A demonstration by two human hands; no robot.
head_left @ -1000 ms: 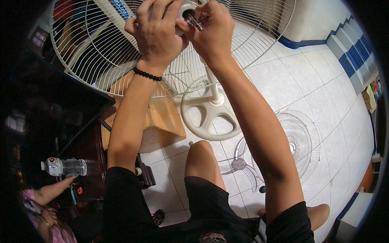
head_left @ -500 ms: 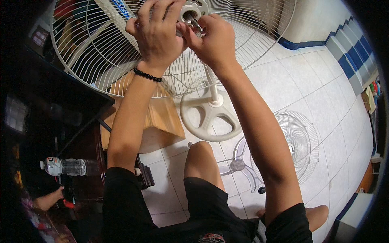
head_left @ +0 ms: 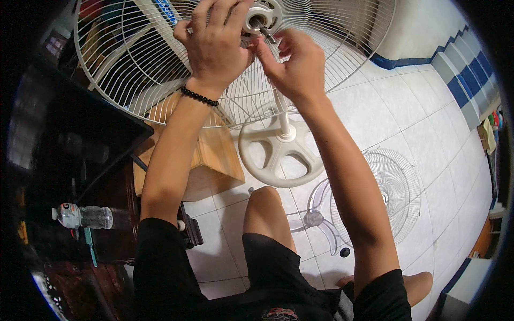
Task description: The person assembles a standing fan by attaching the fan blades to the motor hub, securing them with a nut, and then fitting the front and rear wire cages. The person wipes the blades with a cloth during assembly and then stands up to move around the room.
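Observation:
A pedestal fan with its white wire rear grille (head_left: 144,69) stands before me. At the grille's middle is the pale round hub (head_left: 270,12), with a dark metal motor shaft (head_left: 266,33) sticking out. My left hand (head_left: 217,51), a black bead bracelet at its wrist, rests on the grille left of the hub, fingers bent over the wires; its fingertips are partly out of view. My right hand (head_left: 300,67) is just right of the shaft, thumb and fingers apart around its tip, somewhat blurred. Its thumb tip comes close to my left thumb.
The fan's round base (head_left: 286,160) stands on white tiles beside a cardboard box (head_left: 217,160). On the floor lie a clear three-bladed fan blade (head_left: 316,218), a front grille (head_left: 399,187) and a small black knob (head_left: 345,252). A plastic bottle (head_left: 83,216) is at the left.
My right hand has drawn back slightly to the right and its fingers have loosened from around the shaft. At the lower left, another person's hand has gone from view and a teal-handled object shows.

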